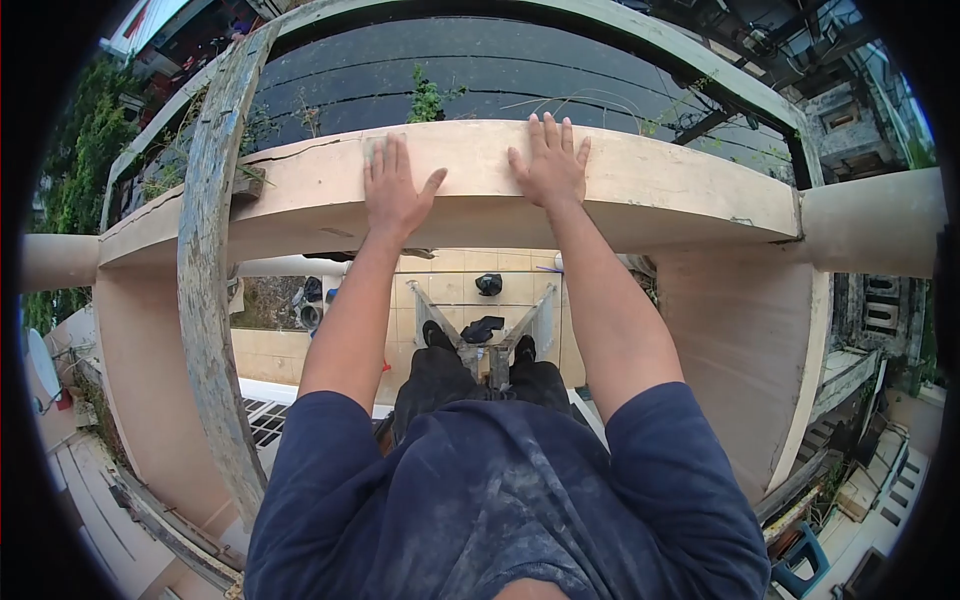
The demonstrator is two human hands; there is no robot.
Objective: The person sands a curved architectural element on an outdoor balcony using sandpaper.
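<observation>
Both hands rest flat on the top of a pale, peach-painted concrete beam. My left hand lies palm down with its thumb out to the side, holding nothing. To its right, my right hand is pressed on the same surface, fingers spread, also holding nothing. A weathered wooden plank leans across the beam left of my left hand, with a small block beside it. Below me are the tops of a stepladder and my dark shoes, high above a tiled floor.
Dark roof sheets with a small green plant lie beyond the beam. A round pipe-like column meets its right end. On the floor below are a black bag and a dark cloth-like item. A crack runs along the beam's left part.
</observation>
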